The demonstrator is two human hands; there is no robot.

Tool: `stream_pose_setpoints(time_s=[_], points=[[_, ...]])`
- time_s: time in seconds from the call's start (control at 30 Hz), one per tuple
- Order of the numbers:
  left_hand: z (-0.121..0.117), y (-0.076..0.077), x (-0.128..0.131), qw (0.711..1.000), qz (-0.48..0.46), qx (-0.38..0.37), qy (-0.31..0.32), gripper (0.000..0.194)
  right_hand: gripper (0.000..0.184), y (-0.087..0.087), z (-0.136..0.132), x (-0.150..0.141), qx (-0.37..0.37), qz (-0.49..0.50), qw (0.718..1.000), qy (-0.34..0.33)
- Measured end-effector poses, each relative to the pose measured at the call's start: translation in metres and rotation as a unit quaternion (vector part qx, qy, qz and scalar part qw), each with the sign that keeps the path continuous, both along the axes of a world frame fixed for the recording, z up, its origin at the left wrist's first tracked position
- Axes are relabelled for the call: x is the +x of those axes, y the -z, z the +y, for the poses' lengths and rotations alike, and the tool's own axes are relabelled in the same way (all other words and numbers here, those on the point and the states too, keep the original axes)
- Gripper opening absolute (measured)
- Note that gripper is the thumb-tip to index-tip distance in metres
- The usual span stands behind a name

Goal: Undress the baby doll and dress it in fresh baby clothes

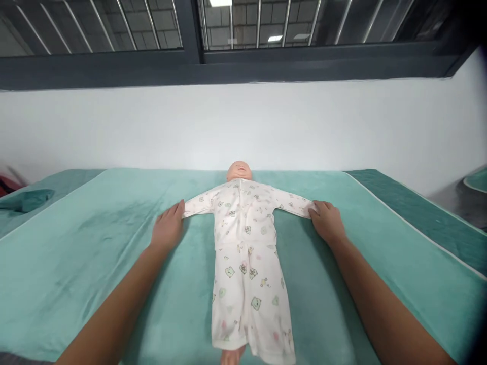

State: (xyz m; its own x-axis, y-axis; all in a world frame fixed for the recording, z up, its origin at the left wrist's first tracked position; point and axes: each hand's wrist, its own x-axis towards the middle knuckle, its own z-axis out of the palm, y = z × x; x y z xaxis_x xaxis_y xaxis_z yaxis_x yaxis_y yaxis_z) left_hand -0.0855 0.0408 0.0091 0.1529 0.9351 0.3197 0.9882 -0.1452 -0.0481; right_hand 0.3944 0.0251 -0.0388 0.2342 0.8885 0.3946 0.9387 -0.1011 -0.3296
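Observation:
A baby doll lies on its back in the middle of a teal blanket, head toward the wall, arms spread wide. It wears a white printed top and trousers. My left hand rests at the cuff of one sleeve, fingers closed on its end. My right hand is at the other cuff, fingers curled over the sleeve tip. One bare doll foot shows at the bottom edge.
A white wall rises just behind the bed, with a dark-framed window above. A folded teal cloth lies at the far left. The bed's right edge drops off toward another teal surface.

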Motion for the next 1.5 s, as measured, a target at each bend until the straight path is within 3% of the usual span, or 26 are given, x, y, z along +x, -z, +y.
stream_pose_setpoints(time_s=[0.17, 0.3, 0.37, 0.43, 0.53, 0.6, 0.7, 0.87, 0.97, 1.07, 1.17, 1.23, 1.33, 1.5], points=[[0.006, 0.004, -0.005, 0.998, 0.01, 0.054, -0.029, 0.06, 0.038, -0.001, 0.001, 0.008, 0.016, 0.073, 0.994, 0.084], [0.0, 0.01, -0.004, 0.996, -0.039, 0.063, -0.038, 0.058, 0.035, -0.008, -0.006, 0.004, 0.115, 0.103, 0.983, 0.095], [-0.014, 0.011, 0.002, 0.991, -0.092, 0.098, -0.016, 0.055, 0.032, -0.014, -0.02, -0.012, 0.176, 0.117, 0.976, 0.043], [-0.036, 0.013, 0.015, 0.976, -0.186, 0.108, 0.042, 0.049, 0.031, -0.019, -0.043, -0.039, 0.18, 0.143, 0.971, -0.071], [-0.075, 0.013, 0.045, 0.926, -0.356, -0.006, 0.123, 0.037, 0.031, -0.024, -0.085, -0.086, 0.052, 0.211, 0.94, -0.263], [-0.096, 0.011, 0.064, 0.901, -0.406, -0.081, 0.13, 0.035, 0.03, -0.025, -0.107, -0.11, 0.014, 0.219, 0.932, -0.289], [-0.11, 0.005, 0.084, 0.886, -0.439, -0.095, 0.111, 0.028, 0.026, -0.024, -0.12, -0.128, 0.016, 0.199, 0.948, -0.247], [-0.106, 0.005, 0.091, 0.895, -0.435, -0.057, 0.081, 0.013, 0.016, -0.026, -0.11, -0.132, 0.013, 0.103, 0.967, -0.232], [-0.113, 0.006, 0.09, 0.897, -0.44, -0.025, 0.048, 0.009, 0.017, -0.029, -0.117, -0.132, 0.019, 0.119, 0.964, -0.239], [-0.141, 0.007, 0.084, 0.893, -0.443, -0.038, 0.062, 0.009, 0.014, -0.027, -0.147, -0.132, 0.016, 0.213, 0.945, -0.249], [-0.19, 0.017, 0.077, 0.886, -0.44, -0.086, 0.116, 0.013, 0.008, -0.013, -0.194, -0.134, 0.036, 0.302, 0.913, -0.272], [-0.223, 0.029, 0.075, 0.899, -0.405, -0.095, 0.14, 0.023, 0.017, -0.002, -0.224, -0.141, 0.063, 0.305, 0.91, -0.273], [-0.254, 0.043, 0.08, 0.923, -0.35, -0.09, 0.134, 0.051, 0.034, 0.006, -0.253, -0.162, 0.071, 0.263, 0.932, -0.238], [-0.253, 0.052, 0.1, 0.952, -0.274, -0.014, 0.132, 0.069, 0.039, -0.014, -0.248, -0.201, 0.052, 0.135, 0.958, -0.246]])
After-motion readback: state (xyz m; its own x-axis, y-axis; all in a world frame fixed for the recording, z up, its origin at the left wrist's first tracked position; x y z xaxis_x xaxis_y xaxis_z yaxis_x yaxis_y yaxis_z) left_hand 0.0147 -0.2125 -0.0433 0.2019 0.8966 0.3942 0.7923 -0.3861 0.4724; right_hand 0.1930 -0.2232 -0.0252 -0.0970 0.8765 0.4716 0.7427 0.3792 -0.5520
